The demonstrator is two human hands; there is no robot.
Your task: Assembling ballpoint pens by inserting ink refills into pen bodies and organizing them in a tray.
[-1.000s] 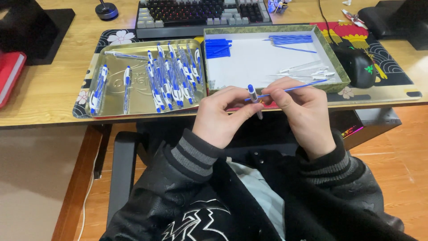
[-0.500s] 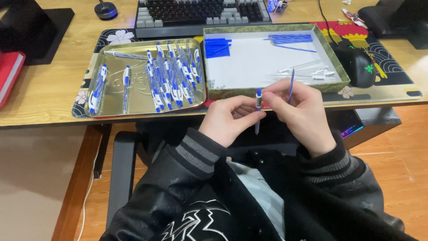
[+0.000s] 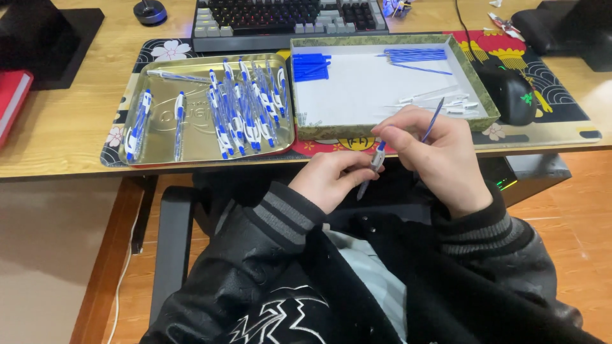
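— What did we have on the desk [image 3: 64,127], left to right?

— At the left edge we saw a red book [image 3: 11,95], then a metal tray [image 3: 159,143] of blue-and-white pens [image 3: 239,105] near the front edge. Beside it stood a shallow box [image 3: 389,121] with blue caps [image 3: 311,66] in its far left corner, blue refills [image 3: 411,55] along its far wall and clear pieces near its right wall. A keyboard [image 3: 280,16] lay behind both, a black mouse [image 3: 510,95] to the right. The floor below was wood.

— And our hands?

— Both were held in front of the desk's front edge, over our lap, in dark ribbed sleeves. Our left hand [image 3: 331,181] curled, thumb and fingers pinching the pen barrel [image 3: 373,169], which pointed down and left. Our right hand [image 3: 433,156] sat just beside it, fingertips closed on the barrel's blue top, with a thin blue refill [image 3: 433,119] gripped between its fingers and sticking up over the box's near wall.
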